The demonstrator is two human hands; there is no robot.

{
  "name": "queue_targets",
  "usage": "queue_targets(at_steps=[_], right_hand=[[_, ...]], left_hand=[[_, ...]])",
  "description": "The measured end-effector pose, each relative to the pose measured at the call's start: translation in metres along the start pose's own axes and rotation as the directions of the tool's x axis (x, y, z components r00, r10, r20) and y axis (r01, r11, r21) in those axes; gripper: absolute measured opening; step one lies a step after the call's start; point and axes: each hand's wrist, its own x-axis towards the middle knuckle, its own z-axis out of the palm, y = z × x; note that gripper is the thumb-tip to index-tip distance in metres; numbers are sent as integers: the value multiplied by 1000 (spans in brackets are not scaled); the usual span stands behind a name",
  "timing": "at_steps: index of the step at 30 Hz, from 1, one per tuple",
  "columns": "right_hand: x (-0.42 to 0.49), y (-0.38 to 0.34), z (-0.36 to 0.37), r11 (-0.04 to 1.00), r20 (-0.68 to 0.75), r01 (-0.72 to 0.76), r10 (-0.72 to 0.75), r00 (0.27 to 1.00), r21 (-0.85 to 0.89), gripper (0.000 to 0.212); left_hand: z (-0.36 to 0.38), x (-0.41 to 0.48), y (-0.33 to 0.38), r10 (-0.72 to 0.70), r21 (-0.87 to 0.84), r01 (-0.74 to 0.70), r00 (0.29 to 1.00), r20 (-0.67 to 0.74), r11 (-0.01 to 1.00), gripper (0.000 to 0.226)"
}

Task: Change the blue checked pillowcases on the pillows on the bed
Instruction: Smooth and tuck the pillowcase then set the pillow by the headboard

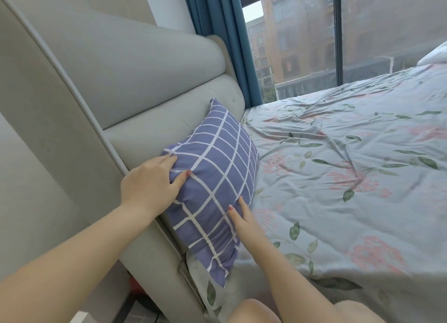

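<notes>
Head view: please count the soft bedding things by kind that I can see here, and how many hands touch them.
Blue checked pillow: 1
Floral sheet on the bed: 1
White bedding at the far right edge, kind unclear: 1
Hands on the pillow, left hand and right hand: 2
Total: 5

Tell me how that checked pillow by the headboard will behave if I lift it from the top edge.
The pillow dents under the left hand, so it is probably soft and light. Its case puckers there, so the fabric may slide. It leans on the headboard and could flop forward.

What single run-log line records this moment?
stage: start | pillow: cased, against headboard | left hand: gripping top edge | right hand: on front
</notes>
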Motion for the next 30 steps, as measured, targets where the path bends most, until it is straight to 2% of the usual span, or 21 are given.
queue_targets(at_steps=[6,10,13,16,20,24,26,28,30], right_hand=[[4,-13,-20,997,-45,34,-38,998,-72,61],[6,-23,-42,990,-103,65,-79,992,-126,59],[6,-28,-64,981,-161,64,-94,982,-185,59],[4,-31,-87,972,-198,63,-109,974,-225,59],[-1,-31,-119,940,-210,59,-136,968,-336,58],[-7,-23,-154,858,-222,20,-155,963,-513,64],[-13,-22,-174,817,-257,-13,-166,952,-576,68],[-19,-22,-194,751,-293,-63,-178,939,-658,67],[-24,-22,-212,665,-332,-148,-159,930,-732,64]], left_hand=[[-8,15,5,114,-73,-122,988,-105,990,44],[1,8,36,281,-152,-314,938,-203,937,39],[23,-3,65,359,-225,-391,918,-170,892,41],[46,-18,100,332,-332,-345,938,-98,878,41],[84,-29,143,236,-493,-167,968,82,854,42],[126,-36,172,185,-682,-3,964,193,731,41],[147,-40,180,178,-725,46,957,230,687,40],[163,-37,190,213,-714,33,944,252,699,41],[168,-25,204,282,-685,-62,935,215,726,42]])
